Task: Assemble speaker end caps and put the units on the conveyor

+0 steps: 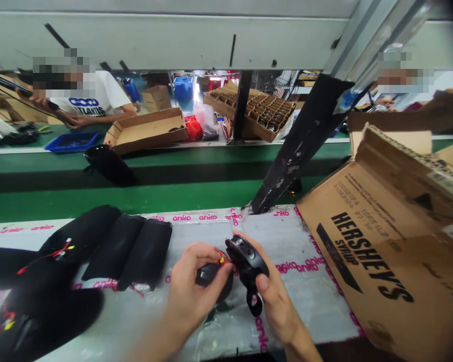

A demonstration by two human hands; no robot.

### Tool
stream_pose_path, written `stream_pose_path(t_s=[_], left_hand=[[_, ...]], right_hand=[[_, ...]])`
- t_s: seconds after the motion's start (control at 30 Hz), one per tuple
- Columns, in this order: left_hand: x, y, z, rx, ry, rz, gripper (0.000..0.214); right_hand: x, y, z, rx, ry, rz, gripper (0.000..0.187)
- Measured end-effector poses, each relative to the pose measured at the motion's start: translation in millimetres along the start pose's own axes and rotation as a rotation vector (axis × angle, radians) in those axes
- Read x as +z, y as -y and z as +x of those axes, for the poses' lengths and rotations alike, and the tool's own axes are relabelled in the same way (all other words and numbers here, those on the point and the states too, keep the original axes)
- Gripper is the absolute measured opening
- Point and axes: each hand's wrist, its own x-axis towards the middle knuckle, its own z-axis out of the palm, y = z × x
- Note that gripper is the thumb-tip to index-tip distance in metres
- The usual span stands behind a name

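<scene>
My left hand [191, 289] is closed on a round black speaker part [207, 275] with red and yellow wires at its edge. My right hand [274, 296] grips a black end cap with a strap [247, 264], pressed against that part just above the plastic-covered bench top [211, 226]. Both hands sit low in the middle of the view. To the left lie several black cylindrical speaker bodies [128, 246], some with red and yellow wires showing.
A large open Hershey's Syrup cardboard box [381, 251] stands at the right. A black slanted post [305, 141] rises behind my hands. Beyond runs a green conveyor [173, 193] with a black part [109, 163]. Across it a person [83, 98] works near a cardboard tray [147, 130].
</scene>
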Motion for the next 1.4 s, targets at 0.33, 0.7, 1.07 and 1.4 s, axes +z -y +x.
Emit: stream_pose_path(t_s=[0.33,0.7,1.07,1.4], left_hand=[[-15.7,-5.8,0.4,0.074,0.076,0.010,0.020],[-16.5,-16.7,22.7,0.106,0.196,0.052,0.015],[-24.5,-11.7,-2.0,-0.007,0.200,0.071,0.016],[-21.6,-1.3,-7.4,0.006,0.195,0.041,0.028]], right_hand=[[4.2,1.9,0.5,-0.041,0.024,-0.069,0.062],[-1.0,22.3,6.6,-0.089,0.087,-0.187,0.073],[-11.0,40.8,6.1,-0.041,0.258,-0.278,0.075],[9.6,31.3,9.0,-0.110,0.049,-0.413,0.096]])
